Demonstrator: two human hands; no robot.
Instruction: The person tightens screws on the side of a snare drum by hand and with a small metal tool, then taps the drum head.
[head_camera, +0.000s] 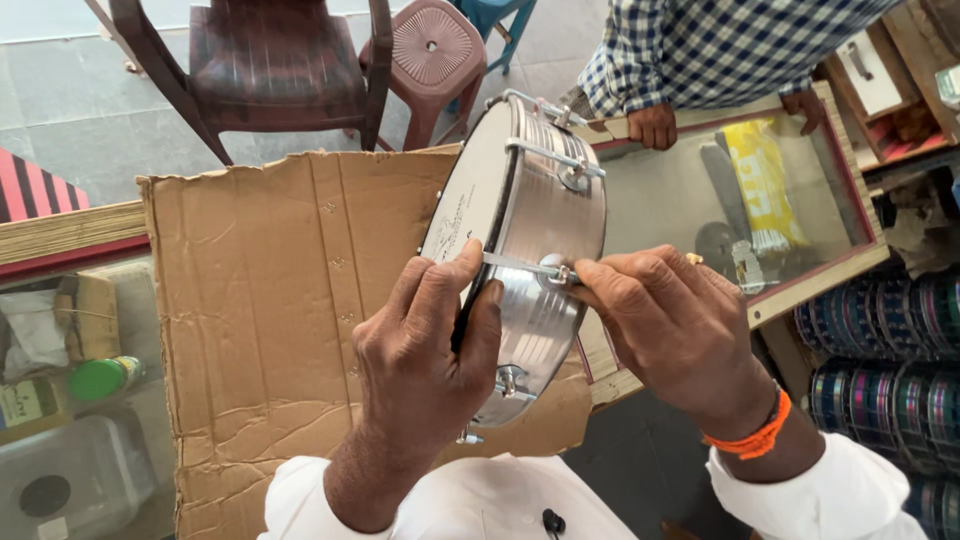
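Steel drum (535, 240) steadied on edge over cardboard (270, 290).
Left hand (425, 370) clamped round rim; right hand (680, 330) pinched on tension rod (525, 266); best turned gently, evenly.

Left hand (425, 345) raised in front of the chest, back of the hand toward the camera, fingers curled forward and the thumb laid along the top edge, closed in a grip. Left forearm bare up to a white sleeve pushed back near the elbow. Right hand (675, 325) level with the left and just beside it, palm turned down, thumb and forefinger pinched together at their tips, the other fingers bent loosely behind. Right wrist wrapped in an orange thread band, white sleeve below.
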